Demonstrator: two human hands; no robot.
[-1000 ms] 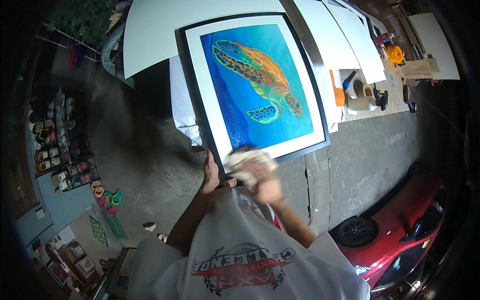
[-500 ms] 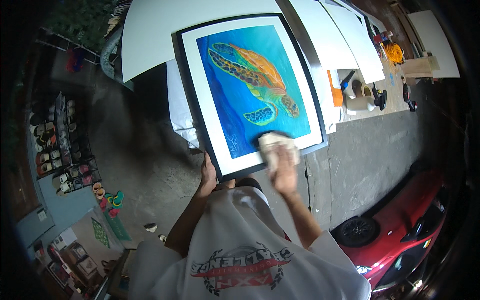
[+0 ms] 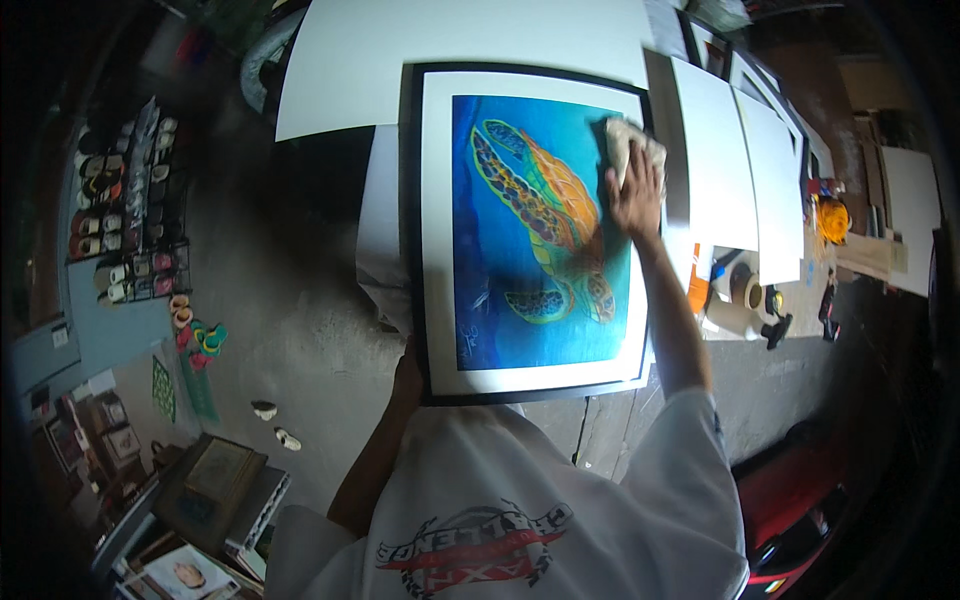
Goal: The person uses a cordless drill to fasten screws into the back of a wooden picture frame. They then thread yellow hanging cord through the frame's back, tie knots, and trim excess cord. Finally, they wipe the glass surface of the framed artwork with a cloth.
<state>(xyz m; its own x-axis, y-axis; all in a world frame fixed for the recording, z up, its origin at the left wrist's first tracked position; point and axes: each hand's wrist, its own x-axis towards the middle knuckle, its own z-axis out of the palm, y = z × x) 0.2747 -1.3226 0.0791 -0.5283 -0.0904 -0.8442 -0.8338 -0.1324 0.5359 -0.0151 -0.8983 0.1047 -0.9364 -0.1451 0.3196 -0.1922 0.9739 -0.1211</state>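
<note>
A framed sea turtle picture [image 3: 540,230] with a white mat and black border lies tilted in front of me, its far part over a white board. My left hand [image 3: 408,372] is closed on the frame's lower left edge, its fingers partly hidden behind it. Near the upper right side of the picture, my right hand [image 3: 638,192] presses a crumpled cream cloth [image 3: 622,140] against the surface. The fingers of that hand lie over the cloth.
Large white boards [image 3: 450,45] cover the worktable. To the right stand a white spray bottle [image 3: 735,318], a tape roll [image 3: 745,287] and an orange cord coil [image 3: 832,218]. A shoe rack [image 3: 120,215] is at the left; a red car [image 3: 800,490] is at lower right.
My right hand has carried the cloth from the picture's lower edge up to its upper right side. The frame now appears straighter in view; my left hand still holds its lower left edge.
</note>
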